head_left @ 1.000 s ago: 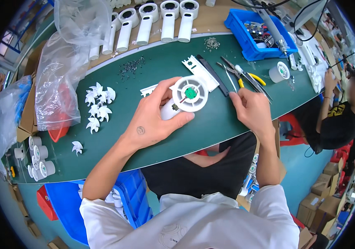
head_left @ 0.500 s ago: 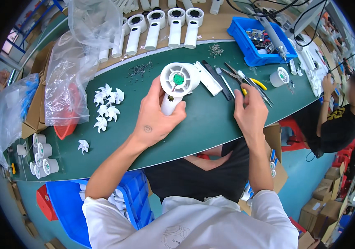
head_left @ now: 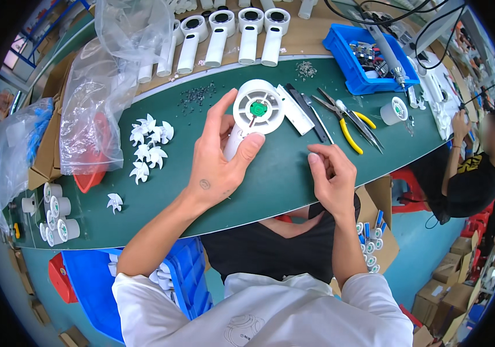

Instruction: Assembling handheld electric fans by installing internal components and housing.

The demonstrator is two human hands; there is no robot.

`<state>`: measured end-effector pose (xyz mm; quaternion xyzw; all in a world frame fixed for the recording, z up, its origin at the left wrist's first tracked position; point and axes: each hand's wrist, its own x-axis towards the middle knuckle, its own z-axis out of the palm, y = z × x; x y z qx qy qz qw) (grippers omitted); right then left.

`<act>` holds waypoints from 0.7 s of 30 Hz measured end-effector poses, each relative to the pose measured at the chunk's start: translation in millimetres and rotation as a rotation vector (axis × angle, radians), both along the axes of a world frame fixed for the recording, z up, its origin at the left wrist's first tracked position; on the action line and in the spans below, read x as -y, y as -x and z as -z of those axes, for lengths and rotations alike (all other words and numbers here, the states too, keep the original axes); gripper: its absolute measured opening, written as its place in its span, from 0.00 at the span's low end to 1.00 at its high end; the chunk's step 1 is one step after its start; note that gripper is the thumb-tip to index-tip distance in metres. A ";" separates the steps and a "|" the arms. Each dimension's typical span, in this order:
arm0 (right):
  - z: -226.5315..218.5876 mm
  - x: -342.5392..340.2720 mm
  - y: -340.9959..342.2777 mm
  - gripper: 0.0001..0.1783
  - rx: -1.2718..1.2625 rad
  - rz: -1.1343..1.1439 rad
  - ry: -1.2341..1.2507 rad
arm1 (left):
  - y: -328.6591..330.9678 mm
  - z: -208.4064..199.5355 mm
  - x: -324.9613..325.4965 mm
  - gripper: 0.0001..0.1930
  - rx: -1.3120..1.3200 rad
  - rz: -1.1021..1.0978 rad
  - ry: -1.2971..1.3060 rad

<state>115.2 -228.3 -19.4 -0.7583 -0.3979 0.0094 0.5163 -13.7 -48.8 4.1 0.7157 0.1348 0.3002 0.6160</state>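
Observation:
My left hand [head_left: 215,156] grips a white handheld fan body [head_left: 237,140] by its handle, thumb across the front. Its round head faces up, showing spokes and a green circuit board [head_left: 258,108] in the centre. To the right, my right hand [head_left: 334,176] hovers over the table's near edge, apart from the fan; its fingers are loosely curled, with a small gap between thumb and index and nothing seen in them. Beyond it lie yellow-handled pliers [head_left: 346,130], tweezers [head_left: 369,136], a white handle cover [head_left: 296,115] and a black strip [head_left: 311,118].
White fan blades [head_left: 156,156] and small round housings [head_left: 68,229] lie at left. Dark screws [head_left: 196,96] and silver screws [head_left: 305,70] sit farther back. Several fan bodies [head_left: 215,46] line the far edge, beside a blue bin [head_left: 354,84]. A co-worker [head_left: 479,165] sits at right.
My right hand has moved left and nearer to me, away from the pliers and tweezers. My left hand has tilted the fan body, and its head has shifted slightly right.

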 end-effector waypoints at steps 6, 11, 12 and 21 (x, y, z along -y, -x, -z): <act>-1.8 -0.5 2.1 0.05 -0.021 0.002 -0.011 | 0.0 -0.7 0.1 0.34 0.053 -0.014 0.025; -0.7 1.2 2.1 0.05 -0.051 0.013 -0.037 | 3.3 -12.8 1.6 0.30 0.064 0.035 0.186; -0.2 2.1 1.1 0.05 -0.056 0.030 -0.046 | 2.3 -13.2 0.3 0.29 0.076 0.055 0.201; -0.7 1.5 -3.8 0.06 -0.079 -0.028 -0.104 | 67.4 -107.1 78.7 0.14 1.389 -0.031 -0.290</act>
